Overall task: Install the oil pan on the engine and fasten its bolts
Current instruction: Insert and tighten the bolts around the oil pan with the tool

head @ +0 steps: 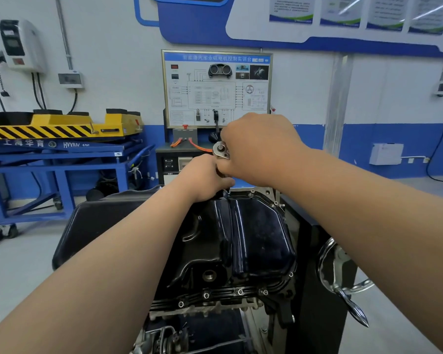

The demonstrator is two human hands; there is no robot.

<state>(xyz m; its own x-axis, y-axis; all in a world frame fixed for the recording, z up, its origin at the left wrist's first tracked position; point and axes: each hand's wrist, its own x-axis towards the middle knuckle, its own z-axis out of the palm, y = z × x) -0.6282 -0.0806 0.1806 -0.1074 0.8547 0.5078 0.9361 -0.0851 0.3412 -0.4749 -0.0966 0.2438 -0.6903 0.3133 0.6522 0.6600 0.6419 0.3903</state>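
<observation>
Closest in: engine [189, 335], with black oil pan [253, 238] seated on top and a row of bolts [240, 292] along its near flange. Shiny crank handle [353, 302] just to the right. At the pan's far rim, left hand [202, 177], fingers curled downward; cannot tell what is held. Just above, touching it, right hand [256, 146], fist wrapped round a ratchet [221, 149]. Beyond, display board [215, 90] and blue lift table [56, 149].
</observation>
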